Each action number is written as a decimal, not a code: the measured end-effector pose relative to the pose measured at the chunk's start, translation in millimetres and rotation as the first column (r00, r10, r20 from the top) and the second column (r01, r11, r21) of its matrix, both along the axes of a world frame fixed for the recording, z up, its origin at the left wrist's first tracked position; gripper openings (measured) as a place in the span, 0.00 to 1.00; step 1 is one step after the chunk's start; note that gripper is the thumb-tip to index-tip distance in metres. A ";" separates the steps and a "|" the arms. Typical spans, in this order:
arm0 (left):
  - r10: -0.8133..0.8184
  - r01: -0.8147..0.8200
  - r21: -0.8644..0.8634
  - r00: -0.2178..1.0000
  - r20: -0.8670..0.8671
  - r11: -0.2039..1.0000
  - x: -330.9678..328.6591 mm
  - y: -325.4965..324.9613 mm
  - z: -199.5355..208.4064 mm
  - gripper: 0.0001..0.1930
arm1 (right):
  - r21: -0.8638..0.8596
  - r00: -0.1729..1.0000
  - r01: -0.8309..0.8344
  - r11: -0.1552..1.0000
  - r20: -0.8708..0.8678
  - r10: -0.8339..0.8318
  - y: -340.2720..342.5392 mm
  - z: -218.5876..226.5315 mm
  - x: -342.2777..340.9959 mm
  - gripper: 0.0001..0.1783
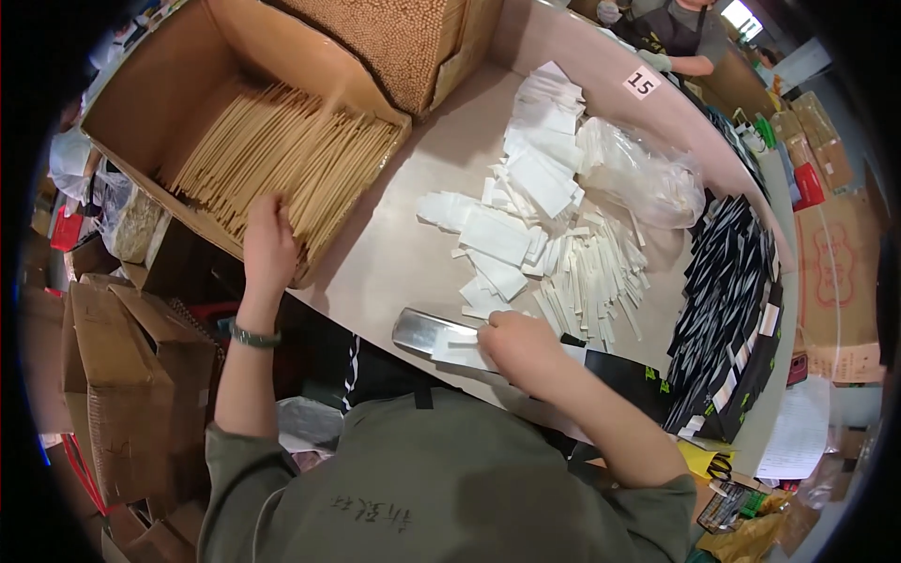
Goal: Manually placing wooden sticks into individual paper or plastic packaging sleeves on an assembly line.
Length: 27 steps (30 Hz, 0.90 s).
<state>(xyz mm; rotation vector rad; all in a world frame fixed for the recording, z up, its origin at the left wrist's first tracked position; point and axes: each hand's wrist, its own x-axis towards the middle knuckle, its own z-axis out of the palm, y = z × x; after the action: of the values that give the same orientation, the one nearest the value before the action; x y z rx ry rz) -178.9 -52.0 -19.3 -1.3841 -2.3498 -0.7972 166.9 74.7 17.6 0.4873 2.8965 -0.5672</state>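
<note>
My left hand (269,246) reaches over the near edge of an open cardboard box (141,122). Its fingers are curled at the thin wooden chopsticks (282,155) lying inside; whether it grips any is hidden. At the table's near edge my right hand (521,352) is closed over a flat white paper packet (460,350). That packet lies on a shiny metal tray (415,330) with a rounded end. Right of the hand, partly beneath my forearm, a black paper sleeve (615,368) with green marks extends toward the black pile.
White flat packets (497,236) and narrow white slips (596,281) are heaped mid-table beside a clear plastic bag (648,174). Black sleeves (723,291) are stacked at right. Another box (375,42) holds upright sticks. A co-worker (671,33) is beyond the raised table edge.
</note>
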 end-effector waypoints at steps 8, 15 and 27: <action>-0.362 0.306 0.288 0.222 0.905 0.907 104.5 -22.9 -29.0 0.06 | -0.083 0.918 0.258 0.963 -0.288 -0.271 -36.8 -13.7 6.4 0.09; -0.191 0.553 -0.032 0.341 0.920 0.832 80.6 -43.2 2.6 0.04 | -0.079 0.909 0.221 0.972 -0.344 -0.235 -29.1 2.7 71.5 0.17; -0.323 0.459 0.080 0.481 0.815 0.885 206.5 27.4 -18.6 0.09 | 0.114 0.917 0.240 0.964 -0.354 -0.186 -23.6 -12.6 59.2 0.22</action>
<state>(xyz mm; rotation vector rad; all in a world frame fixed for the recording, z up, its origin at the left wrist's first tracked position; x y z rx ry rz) 27.7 -24.6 -37.9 -1.9819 -2.7819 -1.7604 226.1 51.1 5.0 0.8116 3.2595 -0.4992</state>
